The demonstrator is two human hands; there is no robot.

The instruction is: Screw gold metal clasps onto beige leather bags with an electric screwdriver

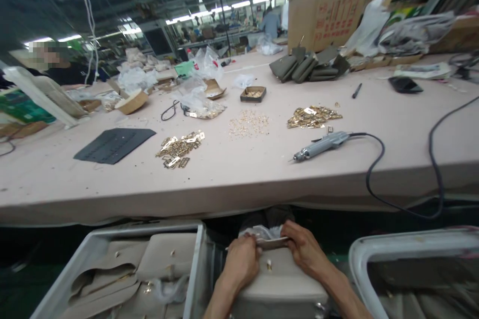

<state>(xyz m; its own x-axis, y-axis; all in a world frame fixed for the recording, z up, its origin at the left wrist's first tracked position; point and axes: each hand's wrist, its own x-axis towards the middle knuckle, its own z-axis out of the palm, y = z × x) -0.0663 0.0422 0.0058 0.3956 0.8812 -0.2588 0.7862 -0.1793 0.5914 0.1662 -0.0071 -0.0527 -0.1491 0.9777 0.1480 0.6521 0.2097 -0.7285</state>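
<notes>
A beige handbag (282,279) with a small gold fitting on its front rests before me, below the table's front edge. My left hand (241,260) is closed on the left end of the bag's raised edge. On the right end of the same edge, my right hand (302,246) grips with thumb and fingers. Clear plastic wrapping (262,232) bunches up between the two hands. The hands hide part of the bag's upper rim, and its bottom lies outside the view.
A grey bin (199,259) of beige bags stands left, another bin (359,259) right. On the table (239,169) lie a corded electric screwdriver (320,146), gold hardware piles (179,147) (312,116), scattered small fittings, a dark sheet (114,145) and a cardboard box (329,12).
</notes>
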